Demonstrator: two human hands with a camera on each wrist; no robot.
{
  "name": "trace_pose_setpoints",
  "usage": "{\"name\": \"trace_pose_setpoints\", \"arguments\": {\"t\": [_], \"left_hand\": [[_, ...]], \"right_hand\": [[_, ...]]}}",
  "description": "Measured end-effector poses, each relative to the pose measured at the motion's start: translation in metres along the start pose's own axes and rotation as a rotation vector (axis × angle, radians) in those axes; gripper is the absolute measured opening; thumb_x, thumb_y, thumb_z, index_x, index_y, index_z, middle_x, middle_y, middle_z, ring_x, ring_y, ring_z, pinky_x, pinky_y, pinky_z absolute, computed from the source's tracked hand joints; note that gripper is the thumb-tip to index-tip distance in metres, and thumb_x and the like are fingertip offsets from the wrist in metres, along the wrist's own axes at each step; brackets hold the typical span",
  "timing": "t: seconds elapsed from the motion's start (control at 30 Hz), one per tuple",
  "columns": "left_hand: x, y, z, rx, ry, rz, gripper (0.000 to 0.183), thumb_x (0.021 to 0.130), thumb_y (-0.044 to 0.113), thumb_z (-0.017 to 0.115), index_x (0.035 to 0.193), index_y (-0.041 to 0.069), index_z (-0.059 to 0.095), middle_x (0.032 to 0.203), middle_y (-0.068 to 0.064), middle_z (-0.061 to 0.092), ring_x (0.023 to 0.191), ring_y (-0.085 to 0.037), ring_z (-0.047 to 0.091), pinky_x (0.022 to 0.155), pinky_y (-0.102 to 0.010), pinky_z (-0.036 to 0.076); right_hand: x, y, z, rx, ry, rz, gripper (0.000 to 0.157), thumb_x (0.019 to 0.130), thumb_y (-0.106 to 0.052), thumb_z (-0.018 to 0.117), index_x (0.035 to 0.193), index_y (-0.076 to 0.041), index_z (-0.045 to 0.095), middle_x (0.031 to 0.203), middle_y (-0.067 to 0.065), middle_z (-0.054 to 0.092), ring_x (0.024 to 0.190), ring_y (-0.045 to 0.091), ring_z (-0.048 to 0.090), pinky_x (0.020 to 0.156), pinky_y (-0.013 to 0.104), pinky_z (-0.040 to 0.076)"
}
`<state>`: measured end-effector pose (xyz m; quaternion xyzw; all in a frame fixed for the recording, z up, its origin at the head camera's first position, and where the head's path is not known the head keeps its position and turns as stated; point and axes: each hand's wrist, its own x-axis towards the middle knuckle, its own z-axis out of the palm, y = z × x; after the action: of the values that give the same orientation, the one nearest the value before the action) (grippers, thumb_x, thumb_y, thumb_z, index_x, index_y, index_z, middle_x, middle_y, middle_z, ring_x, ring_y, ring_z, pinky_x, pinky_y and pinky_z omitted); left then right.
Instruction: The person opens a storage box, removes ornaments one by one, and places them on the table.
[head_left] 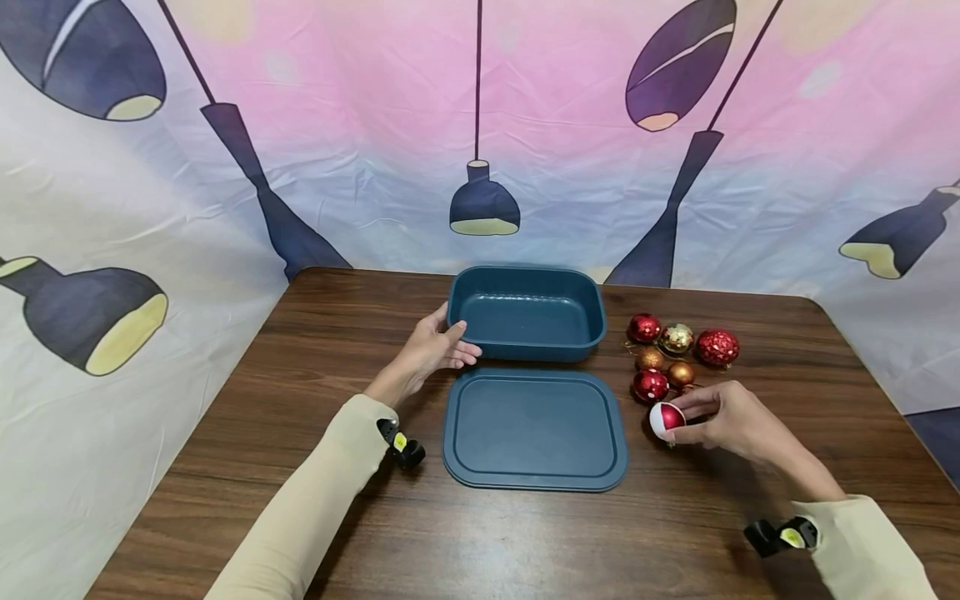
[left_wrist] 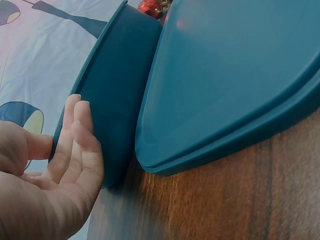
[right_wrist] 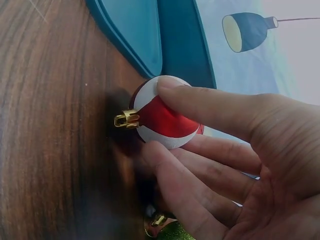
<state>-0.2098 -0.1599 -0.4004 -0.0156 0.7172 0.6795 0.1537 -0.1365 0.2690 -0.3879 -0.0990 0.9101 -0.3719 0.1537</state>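
At the front left corner of a dark teal container, my left hand holds its side. In the left wrist view, the fingers lie along the container's outer wall, with the thumb at the rim. My right hand pinches a red and white Christmas ball between thumb and fingers. A gold hanging cap shows on that ball in the right wrist view. Beyond it several other Christmas balls, red, gold and orange, lie grouped on the table.
A matching teal lid lies flat on the wooden table, just in front of the container. The balls stand to the container's right. Behind the table hangs a cloth backdrop printed with lamps.
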Motion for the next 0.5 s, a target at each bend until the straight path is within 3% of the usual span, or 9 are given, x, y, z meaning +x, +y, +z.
{"name": "trace_pose_setpoints", "arguments": {"t": [0.27, 0.5], "left_hand": [[0.0028, 0.0017, 0.0043, 0.005, -0.016, 0.001, 0.067, 0.111, 0.021, 0.045, 0.165, 0.024, 0.005, 0.086, -0.013, 0.076, 0.075, -0.021, 0.075, 0.065, -0.023, 0.055], [0.0021, 0.0007, 0.0021, 0.102, 0.004, -0.009, 0.070, 0.109, 0.033, 0.048, 0.165, 0.017, 0.008, 0.085, -0.011, 0.076, 0.076, -0.021, 0.075, 0.068, -0.025, 0.057]], "right_hand": [[-0.0039, 0.0017, 0.0013, 0.028, -0.001, 0.031, 0.048, 0.075, -0.022, 0.092, 0.111, 0.004, 0.074, 0.103, 0.014, 0.075, 0.082, 0.019, 0.070, 0.059, 0.034, 0.059], [-0.0074, 0.0022, -0.0011, 0.049, -0.001, 0.067, 0.055, 0.077, -0.021, 0.091, 0.118, 0.008, 0.069, 0.101, 0.015, 0.075, 0.082, 0.020, 0.071, 0.060, 0.035, 0.059]]}}
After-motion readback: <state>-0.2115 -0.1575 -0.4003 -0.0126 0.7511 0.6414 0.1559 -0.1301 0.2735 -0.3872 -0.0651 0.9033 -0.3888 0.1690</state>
